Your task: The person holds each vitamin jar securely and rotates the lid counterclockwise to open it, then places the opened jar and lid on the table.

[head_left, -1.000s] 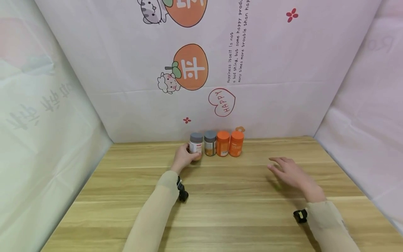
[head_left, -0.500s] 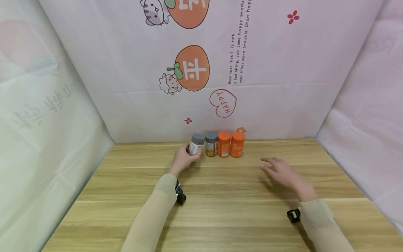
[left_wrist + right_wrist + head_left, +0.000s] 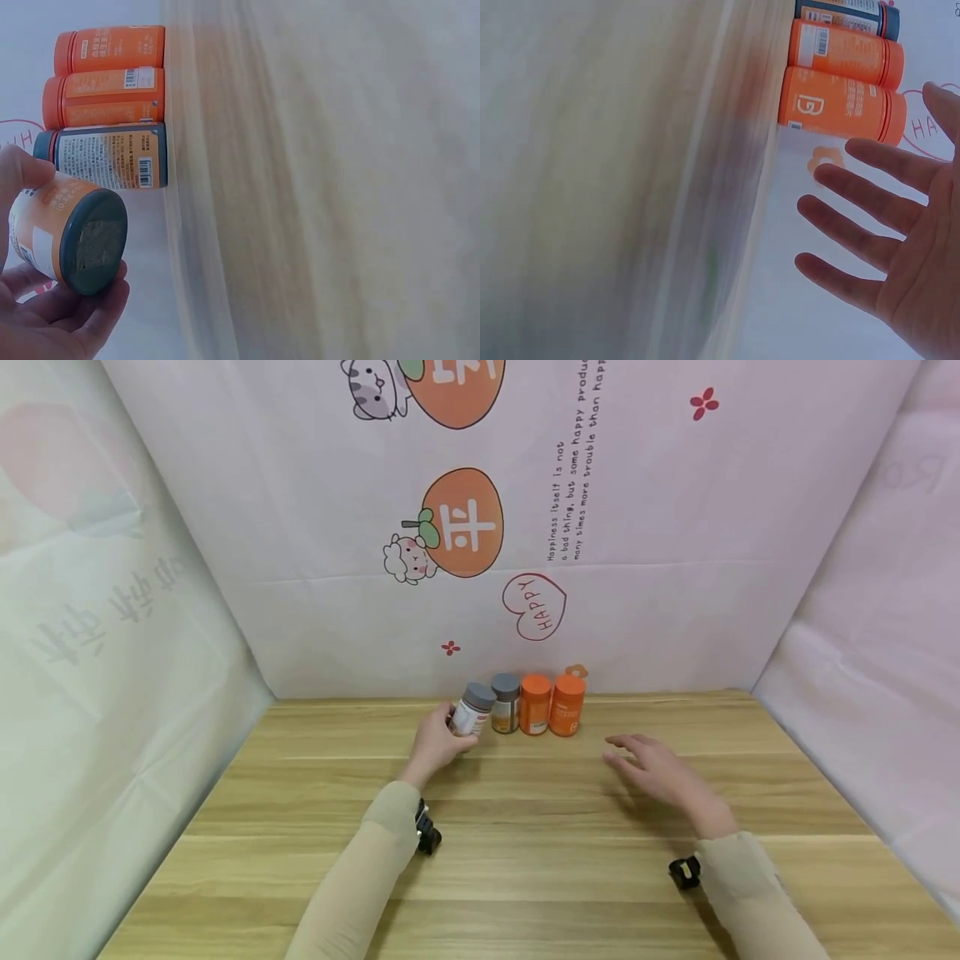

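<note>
My left hand (image 3: 437, 742) grips a grey-capped supplement bottle (image 3: 472, 712) with a white and orange label, tilted with its cap leaning right. In the left wrist view the dark base of that bottle (image 3: 94, 241) faces the camera, thumb on one side and fingers on the other. Beside it a second grey-capped bottle (image 3: 505, 713) stands upright, followed rightward by two orange bottles, one orange bottle (image 3: 535, 714) and another orange bottle (image 3: 567, 714). Over the table to the right, my right hand (image 3: 656, 770) holds nothing, its fingers spread apart in the right wrist view.
The wooden table (image 3: 525, 860) ends at a white printed cloth (image 3: 337, 627) right behind the bottles. More cloth hangs along the left and right sides. Each wrist carries a small black camera (image 3: 428, 835).
The left hand has tipped its bottle from upright to leaning right, and its base now seems lifted. My right hand has moved left, nearer the orange bottles; the other bottles stay put.
</note>
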Available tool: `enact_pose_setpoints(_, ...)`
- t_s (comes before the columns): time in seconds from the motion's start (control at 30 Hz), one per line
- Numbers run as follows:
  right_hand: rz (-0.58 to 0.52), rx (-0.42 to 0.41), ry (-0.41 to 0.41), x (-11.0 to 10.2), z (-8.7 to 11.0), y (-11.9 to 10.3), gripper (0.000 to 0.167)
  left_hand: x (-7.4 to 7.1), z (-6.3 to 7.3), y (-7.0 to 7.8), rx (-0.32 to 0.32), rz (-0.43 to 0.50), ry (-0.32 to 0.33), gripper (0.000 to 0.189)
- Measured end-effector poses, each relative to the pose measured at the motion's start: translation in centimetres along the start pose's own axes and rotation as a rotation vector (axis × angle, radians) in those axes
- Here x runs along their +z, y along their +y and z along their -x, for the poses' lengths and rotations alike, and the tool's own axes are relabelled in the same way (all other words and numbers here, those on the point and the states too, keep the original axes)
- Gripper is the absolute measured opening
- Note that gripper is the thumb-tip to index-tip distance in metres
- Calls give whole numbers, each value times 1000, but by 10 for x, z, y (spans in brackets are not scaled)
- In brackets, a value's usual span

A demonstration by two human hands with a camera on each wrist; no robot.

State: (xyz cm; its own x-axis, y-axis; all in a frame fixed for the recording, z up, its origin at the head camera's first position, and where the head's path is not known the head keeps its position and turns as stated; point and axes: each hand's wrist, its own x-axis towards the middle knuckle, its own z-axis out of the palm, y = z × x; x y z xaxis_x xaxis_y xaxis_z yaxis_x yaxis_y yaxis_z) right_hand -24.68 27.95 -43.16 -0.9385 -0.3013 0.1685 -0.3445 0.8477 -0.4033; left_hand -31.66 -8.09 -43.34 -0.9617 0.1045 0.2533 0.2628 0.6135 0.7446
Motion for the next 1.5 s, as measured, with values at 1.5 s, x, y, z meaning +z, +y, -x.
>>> enact_pose_setpoints(1.5, -95, -11, 7, 28, -33, -59, 62, 4, 40, 18, 100, -20, -132, 49)
